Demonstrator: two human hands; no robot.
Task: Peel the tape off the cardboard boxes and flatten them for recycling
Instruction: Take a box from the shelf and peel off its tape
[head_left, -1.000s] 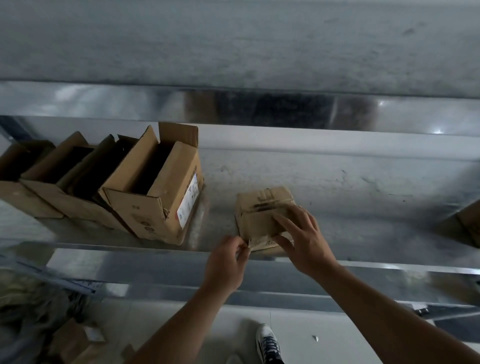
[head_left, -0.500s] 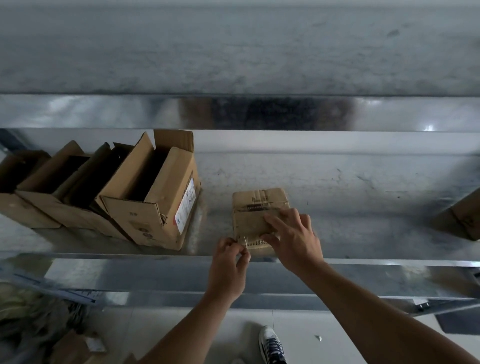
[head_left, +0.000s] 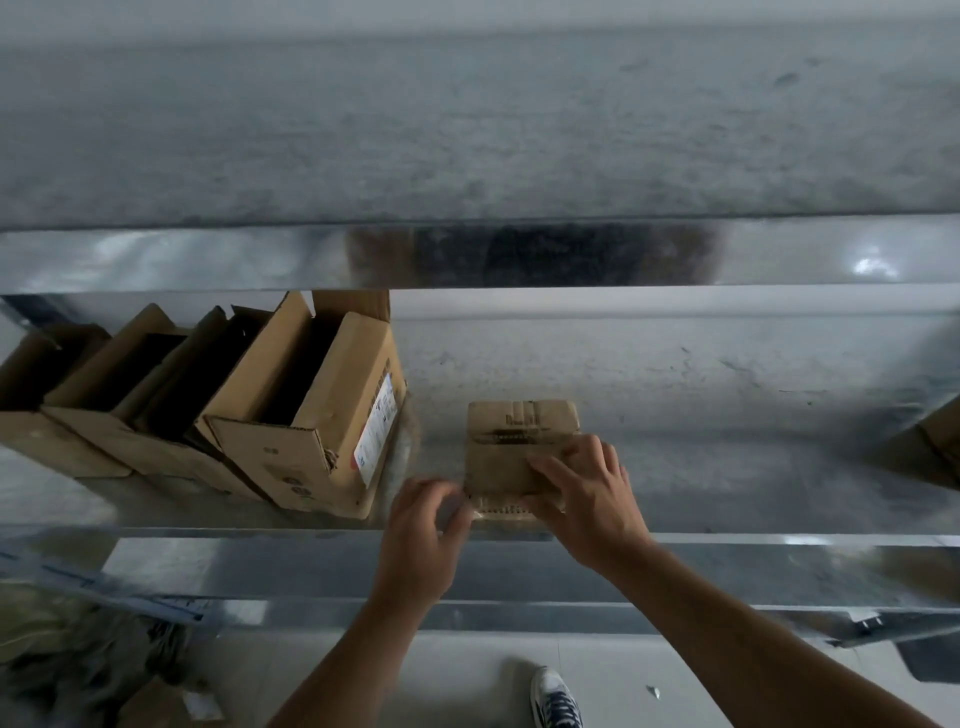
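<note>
A small brown cardboard box (head_left: 511, 441) lies on the metal shelf (head_left: 727, 467), near its front edge. My right hand (head_left: 587, 493) presses on the box's near right part with its fingers spread flat. My left hand (head_left: 426, 514) is at the box's near left corner, fingers curled and pinching a strip of clear tape (head_left: 457, 506) that runs off the corner. The hand is motion-blurred, so the tape is faint.
Several open cardboard boxes (head_left: 311, 415) lean together at the shelf's left. Another box (head_left: 940, 447) shows at the right edge. An upper shelf beam (head_left: 467, 254) overhangs. Below lie floor debris (head_left: 93, 670) and my shoe (head_left: 556, 701).
My left hand has drawn slightly left from the box corner, pulling the tape. The right hand stays pressed on the box. The camera has tilted a little.
</note>
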